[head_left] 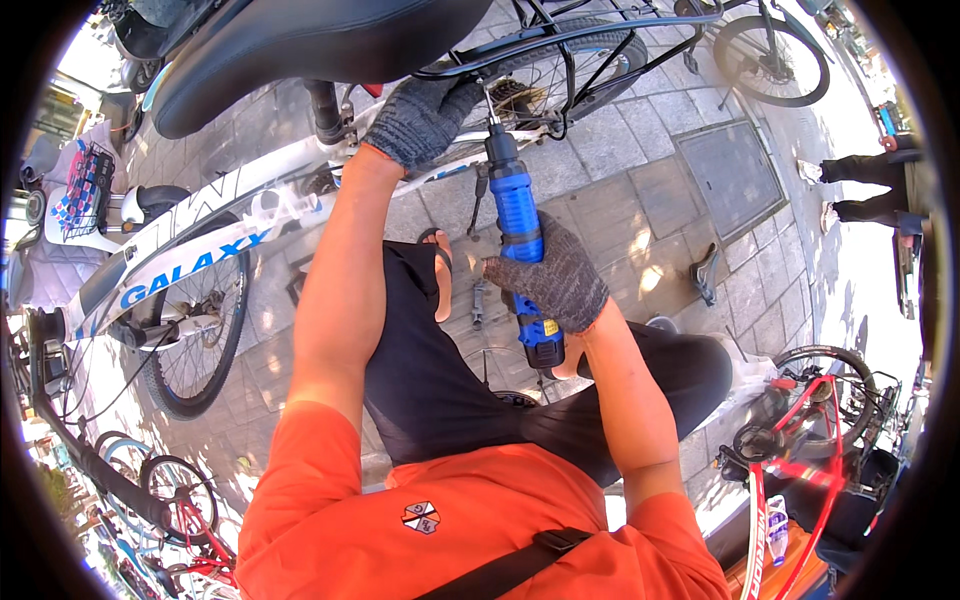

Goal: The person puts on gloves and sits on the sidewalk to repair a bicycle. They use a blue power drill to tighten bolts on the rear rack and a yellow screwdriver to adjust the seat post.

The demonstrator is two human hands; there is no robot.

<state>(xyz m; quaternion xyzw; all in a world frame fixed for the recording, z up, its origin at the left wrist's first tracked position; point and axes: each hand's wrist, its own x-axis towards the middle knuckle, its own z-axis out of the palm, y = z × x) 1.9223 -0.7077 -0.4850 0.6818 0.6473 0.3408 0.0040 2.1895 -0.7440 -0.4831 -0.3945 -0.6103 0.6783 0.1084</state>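
Observation:
My right hand (560, 280), in a dark grey knitted glove, is wrapped round a blue and black electric screwdriver (516, 205). The tool points up and away from me, its thin bit (489, 102) reaching the front end of a black rear rack (560, 40). At that same end my left hand (420, 120), also gloved, has its fingers closed against the rack, partly hidden below the black saddle (320, 45). Saddle and rack belong to a white bicycle with blue lettering on its frame (200, 255). Exactly where the bit meets the rack is too small to tell.
A rear wheel (600, 65) stands beneath the rack. On the paving lies a dark curved part (705, 275), right of the screwdriver. A red and white bicycle (800, 450) is at lower right; more bicycles (180, 500) crowd the lower left. Another person's legs (860, 190) show at right.

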